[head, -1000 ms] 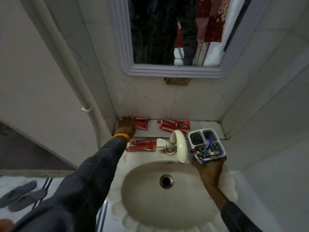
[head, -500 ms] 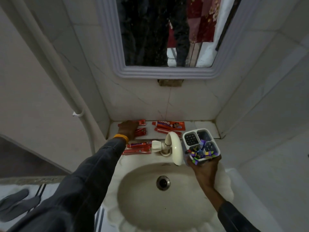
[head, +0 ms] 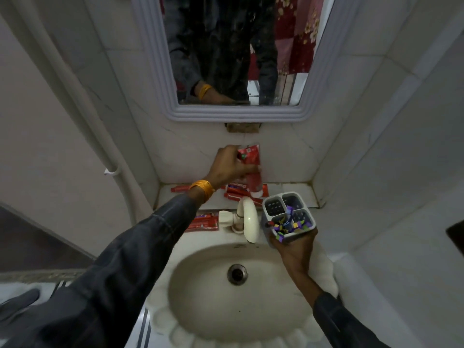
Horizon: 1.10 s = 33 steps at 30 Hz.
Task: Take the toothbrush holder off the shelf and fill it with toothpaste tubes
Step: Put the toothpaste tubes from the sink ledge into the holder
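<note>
My right hand [head: 295,249] grips a grey toothbrush holder [head: 286,212] with three compartments, held above the right rim of the sink; a colourful toothbrush lies in its front compartment. My left hand [head: 231,167] holds a red toothpaste tube [head: 251,169] upright in the air, cap end down, above the shelf and just left of the holder. More red tubes [head: 241,190] lie flat on the shelf [head: 288,188] under that hand, and two others [head: 203,221] lie on the sink's back rim at the left.
A cream tap [head: 248,219] stands between the tubes and the holder. The oval sink [head: 233,277] is below, a white-framed mirror [head: 238,114] above. A white pipe [head: 75,101] runs down the left wall. Tiled walls close in on both sides.
My left hand has lifted one tube off the left end of the shelf and carried it up and rightward. The holder has stayed in my right hand.
</note>
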Available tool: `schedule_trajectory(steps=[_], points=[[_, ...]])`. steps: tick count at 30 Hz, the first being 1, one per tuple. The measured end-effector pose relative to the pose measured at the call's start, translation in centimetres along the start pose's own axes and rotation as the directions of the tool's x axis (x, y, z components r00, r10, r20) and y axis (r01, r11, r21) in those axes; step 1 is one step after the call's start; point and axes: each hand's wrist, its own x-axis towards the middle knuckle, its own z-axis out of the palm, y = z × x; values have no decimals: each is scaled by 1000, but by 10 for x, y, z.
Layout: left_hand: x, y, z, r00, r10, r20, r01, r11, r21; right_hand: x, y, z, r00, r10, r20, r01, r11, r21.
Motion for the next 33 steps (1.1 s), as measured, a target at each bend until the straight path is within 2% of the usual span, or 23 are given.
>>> schedule_trajectory(steps=[3, 6, 11, 14, 16, 19, 21, 25, 29, 33], points=[[-4, 14, 24, 994, 73, 86, -77, 996, 37, 0, 2, 2, 1000, -8, -8, 8, 1000, 11], [-9, 18, 51, 982, 94, 163, -122, 978, 170, 1, 0, -1, 1000, -15, -10, 15, 1000, 23], [-8, 16, 69, 958, 96, 270, -218, 857, 467, 1, -2, -4, 1000, 24, -15, -24, 999, 29], [-2, 18, 69, 954, 76, 290, -221, 832, 509, -1, 1, -6, 1000, 16, -15, -16, 1000, 13], [2, 13, 65, 960, 43, 277, -167, 882, 441, 0, 1, -8, 999, 22, -26, -22, 1000, 19], [1, -15, 53, 984, -50, 174, -22, 922, 387, 2, -1, -11, 1000, 3, -8, -3, 1000, 8], [-8, -45, 41, 972, -156, 177, 53, 876, 480, 3, -3, -10, 1000, -1, 7, 1, 1000, 3], [-44, -103, 21, 899, -384, 209, 153, 725, 672, -1, -11, -6, 1000, -20, 1, 20, 1000, 14], [-70, -123, 22, 859, -462, 222, 145, 635, 759, -1, -6, -6, 1000, -11, -4, 11, 999, -36], [-80, -133, 33, 850, -460, 255, 74, 585, 808, -1, -3, -7, 999, -30, 18, 31, 997, -75]])
